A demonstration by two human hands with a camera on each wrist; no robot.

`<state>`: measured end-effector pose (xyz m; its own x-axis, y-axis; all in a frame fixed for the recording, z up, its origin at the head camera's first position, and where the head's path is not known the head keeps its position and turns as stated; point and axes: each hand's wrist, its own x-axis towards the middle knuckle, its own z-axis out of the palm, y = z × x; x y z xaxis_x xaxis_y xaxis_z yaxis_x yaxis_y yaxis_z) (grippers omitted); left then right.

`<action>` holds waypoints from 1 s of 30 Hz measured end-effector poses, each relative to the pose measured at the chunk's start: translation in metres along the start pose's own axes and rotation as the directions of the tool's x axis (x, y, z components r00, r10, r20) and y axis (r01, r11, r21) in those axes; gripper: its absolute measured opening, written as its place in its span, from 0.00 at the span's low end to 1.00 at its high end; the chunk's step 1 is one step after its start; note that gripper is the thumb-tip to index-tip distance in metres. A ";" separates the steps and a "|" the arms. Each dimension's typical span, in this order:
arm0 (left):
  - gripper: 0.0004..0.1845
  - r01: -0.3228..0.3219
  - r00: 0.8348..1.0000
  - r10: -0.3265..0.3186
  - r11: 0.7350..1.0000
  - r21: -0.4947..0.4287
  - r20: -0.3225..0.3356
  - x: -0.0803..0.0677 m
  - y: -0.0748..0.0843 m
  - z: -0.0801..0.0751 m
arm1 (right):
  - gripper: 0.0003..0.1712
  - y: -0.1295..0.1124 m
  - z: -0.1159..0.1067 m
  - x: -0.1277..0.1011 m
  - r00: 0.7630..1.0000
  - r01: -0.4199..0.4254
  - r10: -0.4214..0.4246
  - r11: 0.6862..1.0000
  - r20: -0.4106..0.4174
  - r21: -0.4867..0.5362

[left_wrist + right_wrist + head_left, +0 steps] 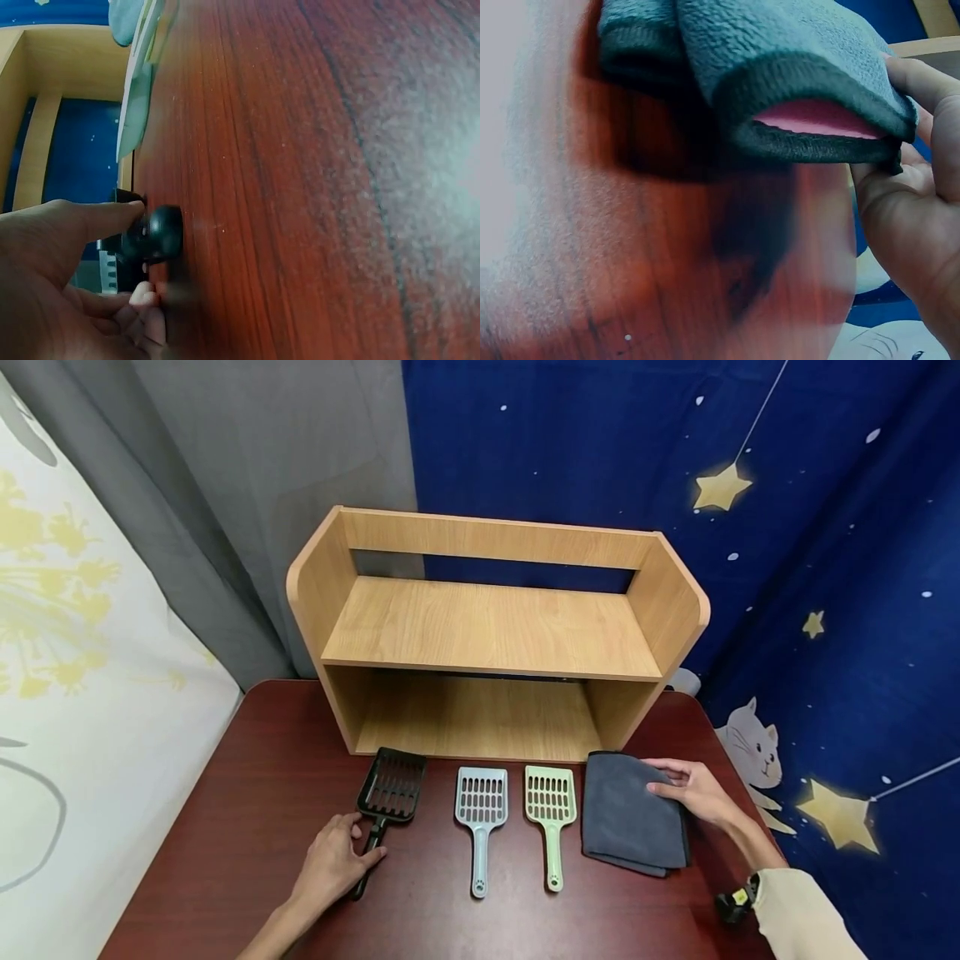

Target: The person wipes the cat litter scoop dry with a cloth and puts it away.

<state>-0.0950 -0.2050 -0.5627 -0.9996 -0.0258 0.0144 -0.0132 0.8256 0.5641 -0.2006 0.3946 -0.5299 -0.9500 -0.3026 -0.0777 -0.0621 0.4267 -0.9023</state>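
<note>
My left hand is at the handle of a black slotted litter scoop, thumb across it and fingers on the other side. The left wrist view shows the handle end between thumb and curled fingers. My right hand holds the right edge of a folded dark grey cloth. In the right wrist view the cloth shows its dark hem and a pink inner layer, its edge between the digits. A light blue scoop and a light green scoop lie between the hands.
A two-tier wooden shelf stands at the back of the dark red table, just behind the scoops. Grey and blue starry curtains hang behind it. A black wrist strap is on the right forearm near the sleeve.
</note>
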 end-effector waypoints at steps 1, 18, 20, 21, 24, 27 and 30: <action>0.36 -0.005 1.000 0.005 1.000 -0.006 -0.008 0.000 0.000 0.000 | 0.30 -0.001 -0.001 -0.001 1.000 0.006 -0.006 1.000 0.006 0.014; 0.21 -0.037 0.997 0.036 0.999 -0.021 -0.070 0.002 -0.004 0.000 | 0.28 -0.029 -0.005 -0.003 0.977 0.131 -0.166 0.963 0.134 0.236; 0.19 -0.038 0.997 0.036 0.999 -0.024 -0.069 0.002 -0.005 -0.001 | 0.28 -0.033 -0.005 -0.004 0.975 0.138 -0.175 0.960 0.137 0.245; 0.18 -0.039 0.997 0.037 0.999 -0.024 -0.070 0.002 -0.006 -0.001 | 0.27 -0.035 -0.005 -0.004 0.975 0.142 -0.179 0.959 0.134 0.247; 0.16 -0.051 0.996 0.048 0.998 -0.030 -0.075 0.002 -0.007 -0.003 | 0.27 -0.040 -0.005 -0.006 0.977 0.142 -0.177 0.957 0.121 0.252; 0.15 -0.071 0.993 0.068 0.997 -0.025 -0.091 0.002 -0.008 -0.005 | 0.27 -0.045 -0.005 -0.008 0.979 0.151 -0.181 0.955 0.096 0.256; 0.15 -0.083 0.993 0.080 0.996 -0.028 -0.090 0.003 -0.009 -0.007 | 0.26 -0.051 -0.005 -0.009 0.977 0.171 -0.197 0.949 0.075 0.264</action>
<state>-0.0975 -0.2163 -0.5622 -0.9910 -0.0099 0.1338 0.0708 0.8088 0.5838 -0.1902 0.3798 -0.4812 -0.8933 -0.4438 0.0702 -0.1410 0.1285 -0.9816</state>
